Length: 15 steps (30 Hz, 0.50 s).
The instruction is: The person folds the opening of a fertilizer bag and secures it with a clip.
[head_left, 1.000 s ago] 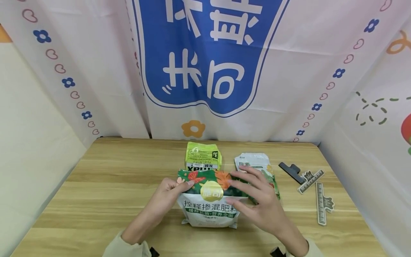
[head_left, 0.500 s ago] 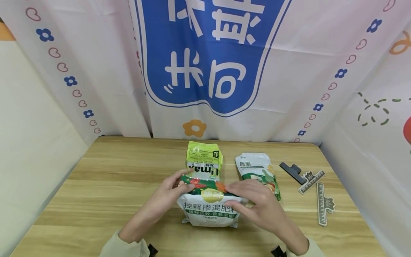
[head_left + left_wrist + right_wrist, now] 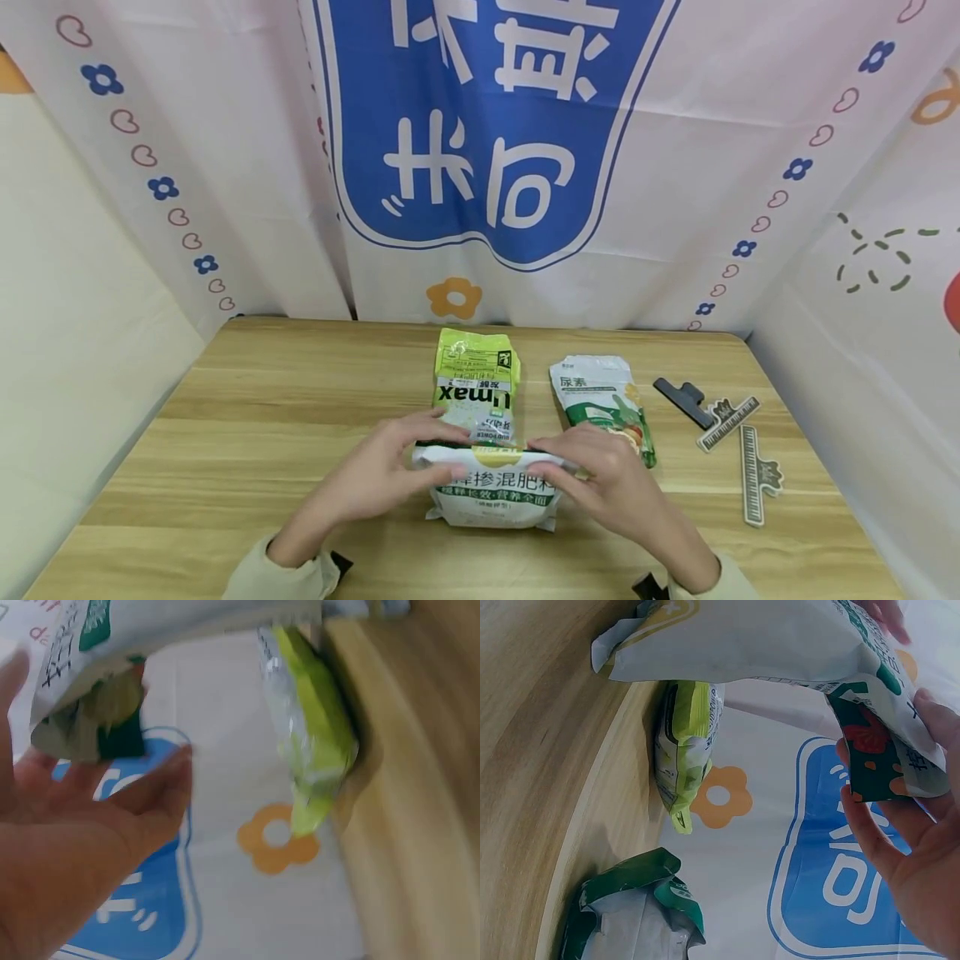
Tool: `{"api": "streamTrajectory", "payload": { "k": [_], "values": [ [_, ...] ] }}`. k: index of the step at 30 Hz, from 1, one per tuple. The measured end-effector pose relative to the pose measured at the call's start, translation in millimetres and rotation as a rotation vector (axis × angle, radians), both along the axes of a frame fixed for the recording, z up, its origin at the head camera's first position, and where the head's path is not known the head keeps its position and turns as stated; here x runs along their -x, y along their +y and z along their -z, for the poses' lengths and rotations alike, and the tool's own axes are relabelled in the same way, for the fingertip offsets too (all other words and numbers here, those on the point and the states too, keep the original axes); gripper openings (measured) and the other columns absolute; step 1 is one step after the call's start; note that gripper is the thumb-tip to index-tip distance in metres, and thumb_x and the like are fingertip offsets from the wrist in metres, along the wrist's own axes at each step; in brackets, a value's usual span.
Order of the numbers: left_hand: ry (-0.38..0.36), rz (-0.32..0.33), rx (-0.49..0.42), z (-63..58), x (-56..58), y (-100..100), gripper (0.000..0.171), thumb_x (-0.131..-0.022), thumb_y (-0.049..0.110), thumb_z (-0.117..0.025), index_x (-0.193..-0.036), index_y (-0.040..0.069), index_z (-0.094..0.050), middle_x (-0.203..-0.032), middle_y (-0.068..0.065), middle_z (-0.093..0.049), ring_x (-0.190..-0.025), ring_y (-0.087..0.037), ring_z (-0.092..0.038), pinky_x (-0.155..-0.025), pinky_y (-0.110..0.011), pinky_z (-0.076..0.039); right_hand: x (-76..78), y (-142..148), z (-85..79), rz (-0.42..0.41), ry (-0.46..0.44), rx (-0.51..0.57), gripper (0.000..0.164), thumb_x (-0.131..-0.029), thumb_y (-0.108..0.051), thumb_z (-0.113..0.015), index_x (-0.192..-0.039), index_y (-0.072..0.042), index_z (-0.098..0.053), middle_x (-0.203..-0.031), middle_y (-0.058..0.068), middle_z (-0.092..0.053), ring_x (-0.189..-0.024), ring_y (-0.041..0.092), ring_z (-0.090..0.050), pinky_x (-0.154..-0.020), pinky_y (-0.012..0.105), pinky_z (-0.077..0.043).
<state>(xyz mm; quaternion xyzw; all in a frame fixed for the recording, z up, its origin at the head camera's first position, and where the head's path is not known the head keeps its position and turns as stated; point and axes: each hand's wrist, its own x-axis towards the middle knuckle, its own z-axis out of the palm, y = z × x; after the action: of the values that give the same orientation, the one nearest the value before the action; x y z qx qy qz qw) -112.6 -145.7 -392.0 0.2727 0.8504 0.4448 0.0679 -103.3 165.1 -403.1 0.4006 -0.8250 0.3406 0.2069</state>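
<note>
A white fertilizer bag (image 3: 495, 504) with a green band stands upright on the table between both hands. Its dark green top (image 3: 866, 742) is folded over to the far side, as the right wrist view shows. My left hand (image 3: 375, 471) holds the bag's left top corner, thumb in front and fingers behind the fold. At the right top corner my right hand (image 3: 615, 479) grips the fold the same way, its fingers (image 3: 870, 832) behind the turned-down flap. The flap also hangs near the fingers in the left wrist view.
Behind the white bag lies a lime-green bag (image 3: 476, 383). A white and green urea bag (image 3: 596, 392) rests beyond my right hand. Farther right are a black clip (image 3: 681, 402) and two clips with piano-key patterns (image 3: 727, 423). A printed curtain (image 3: 660, 275) hangs behind the table (image 3: 262, 433).
The bag's green top has been folded backward and down, out of the head view. My left thumb has moved down onto the white front; the right hand has closed in on the fold.
</note>
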Motion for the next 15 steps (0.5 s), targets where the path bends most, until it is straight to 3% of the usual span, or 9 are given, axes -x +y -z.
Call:
{"api": "streamTrajectory", "payload": {
  "k": [5,9,12,15],
  "values": [
    [0.139,0.023,0.051,-0.8,0.0,-1.0,0.026,-0.095,0.047,-0.075,-0.117,0.033,-0.079,-0.119,0.013,-0.079,-0.133,-0.035,-0.065,-0.110,-0.060,-0.051,-0.4,0.6,0.9,-0.015,-0.013,0.011,0.018,-0.095,-0.021,-0.078,-0.111,-0.013,-0.081,-0.103,-0.002,-0.083,-0.088,0.009,-0.075,-0.080,0.016,-0.057],
    [0.155,0.024,0.026,-1.5,-0.5,0.1,0.022,-0.094,0.043,-0.078,-0.111,0.029,-0.082,-0.111,0.010,-0.081,-0.104,-0.011,-0.076,-0.090,-0.038,-0.063,0.0,0.6,0.1,-0.027,-0.031,0.021,0.017,-0.093,-0.016,-0.079,-0.111,-0.014,-0.082,-0.102,-0.002,-0.083,-0.088,0.009,-0.075,-0.082,0.017,-0.058],
    [0.123,0.013,0.009,-1.5,-1.4,0.3,0.022,-0.092,0.041,-0.080,-0.107,0.026,-0.084,-0.107,0.005,-0.083,-0.068,0.005,-0.062,-0.062,-0.022,-0.057,1.2,0.3,0.2,-0.042,-0.032,0.034,0.018,-0.092,-0.012,-0.080,-0.110,-0.014,-0.082,-0.100,-0.002,-0.083,-0.087,0.010,-0.076,-0.081,0.016,-0.058],
    [0.117,0.007,0.007,-1.2,-2.3,0.6,0.020,-0.091,0.039,-0.080,-0.105,0.025,-0.085,-0.105,0.001,-0.083,-0.051,0.009,-0.041,-0.046,-0.020,-0.044,2.6,0.3,0.7,-0.062,-0.021,0.046,0.018,-0.091,-0.010,-0.080,-0.109,-0.014,-0.082,-0.098,-0.002,-0.083,-0.085,0.010,-0.075,-0.080,0.016,-0.057]
  ]
}}
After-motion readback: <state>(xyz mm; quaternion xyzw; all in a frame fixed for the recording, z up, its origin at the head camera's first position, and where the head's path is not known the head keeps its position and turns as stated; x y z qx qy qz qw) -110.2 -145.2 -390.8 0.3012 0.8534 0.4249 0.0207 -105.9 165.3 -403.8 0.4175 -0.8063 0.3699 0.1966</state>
